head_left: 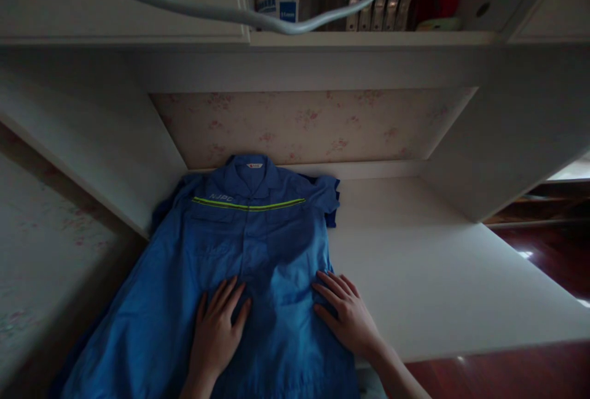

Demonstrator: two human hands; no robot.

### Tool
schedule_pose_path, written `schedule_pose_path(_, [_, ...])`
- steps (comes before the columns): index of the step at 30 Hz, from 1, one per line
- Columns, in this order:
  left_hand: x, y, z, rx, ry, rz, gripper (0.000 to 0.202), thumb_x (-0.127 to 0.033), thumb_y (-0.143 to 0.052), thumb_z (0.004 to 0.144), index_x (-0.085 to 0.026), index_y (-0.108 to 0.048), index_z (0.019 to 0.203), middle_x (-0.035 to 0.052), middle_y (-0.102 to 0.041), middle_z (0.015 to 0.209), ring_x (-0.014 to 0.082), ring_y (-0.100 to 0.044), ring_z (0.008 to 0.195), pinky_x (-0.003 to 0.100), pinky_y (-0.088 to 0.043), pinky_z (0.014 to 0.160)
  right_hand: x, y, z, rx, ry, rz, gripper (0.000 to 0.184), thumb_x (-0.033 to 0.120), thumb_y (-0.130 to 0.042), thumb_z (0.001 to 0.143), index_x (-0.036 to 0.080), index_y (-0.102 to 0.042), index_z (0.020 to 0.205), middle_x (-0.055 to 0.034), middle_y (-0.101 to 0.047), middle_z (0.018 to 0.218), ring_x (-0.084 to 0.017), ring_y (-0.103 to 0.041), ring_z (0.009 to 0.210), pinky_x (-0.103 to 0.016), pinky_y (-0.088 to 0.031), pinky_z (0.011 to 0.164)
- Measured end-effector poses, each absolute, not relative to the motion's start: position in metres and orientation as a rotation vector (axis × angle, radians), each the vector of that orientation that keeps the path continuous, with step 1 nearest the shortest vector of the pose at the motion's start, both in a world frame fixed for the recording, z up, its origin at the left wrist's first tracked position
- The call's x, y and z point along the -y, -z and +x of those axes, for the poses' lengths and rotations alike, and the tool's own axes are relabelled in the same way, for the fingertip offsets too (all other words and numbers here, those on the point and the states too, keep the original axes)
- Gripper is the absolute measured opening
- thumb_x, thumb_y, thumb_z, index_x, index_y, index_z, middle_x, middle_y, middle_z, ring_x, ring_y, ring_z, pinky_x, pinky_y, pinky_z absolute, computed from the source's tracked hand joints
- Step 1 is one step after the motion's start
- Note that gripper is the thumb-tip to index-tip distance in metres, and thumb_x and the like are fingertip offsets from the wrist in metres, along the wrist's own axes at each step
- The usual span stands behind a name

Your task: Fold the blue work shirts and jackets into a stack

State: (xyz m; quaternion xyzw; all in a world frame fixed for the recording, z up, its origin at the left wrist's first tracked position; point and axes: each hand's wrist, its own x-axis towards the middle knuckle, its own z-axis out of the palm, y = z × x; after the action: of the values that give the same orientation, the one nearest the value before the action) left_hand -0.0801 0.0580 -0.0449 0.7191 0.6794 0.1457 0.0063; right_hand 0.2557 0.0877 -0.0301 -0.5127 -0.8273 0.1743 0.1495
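A blue work shirt (258,239) with a yellow-green stripe across the chest lies spread on the white desk, its collar towards the wall. Its lower part reaches the near edge of the picture. My left hand (219,325) rests on the front of the shirt, fingers apart and pointing away from me. Flat on the cloth near the right side seam, my right hand (345,310) has its fingers spread. Darker blue cloth shows from under the shirt near its right sleeve and along the left.
White desk surface (415,276) extends to the right of the shirt. Side panels and a floral-papered wall (299,128) enclose the nook. Overhead, a shelf (369,39) holds a tub (288,2) and several upright cases. A pale cable (221,15) hangs across the top.
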Motion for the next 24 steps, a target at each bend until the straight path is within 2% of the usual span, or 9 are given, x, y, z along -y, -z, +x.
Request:
schedule_pose_path(11, [-0.0595, 0.0437, -0.0814, -2.125, -0.423, 2.241, 0.046, -0.051, -0.042, 0.097, -0.031, -0.058, 0.136, 0.0005, -0.052, 0.149, 0.0271, -0.047, 0.138, 0.056, -0.033, 0.115, -0.0891, 0.0346, 0.2559, 2.354, -0.511, -1.472, 0.046, 0.055, -0.048, 0.098, 0.038, -0.058, 0.138, -0.0007, -0.047, 0.153, -0.029, -0.042, 0.141, -0.057, -0.029, 0.118])
schedule_pose_path(24, [-0.0597, 0.0459, -0.0808, -2.123, -0.488, 2.281, 0.044, -0.049, -0.047, 0.096, -0.031, -0.061, 0.134, 0.0046, -0.056, 0.146, 0.0283, -0.051, 0.135, 0.055, -0.034, 0.114, -0.0891, 0.0325, 0.2554, 2.369, -0.510, -1.485, 0.045, 0.055, -0.045, 0.099, 0.038, -0.058, 0.139, -0.0006, -0.046, 0.153, -0.029, -0.043, 0.141, -0.057, -0.029, 0.118])
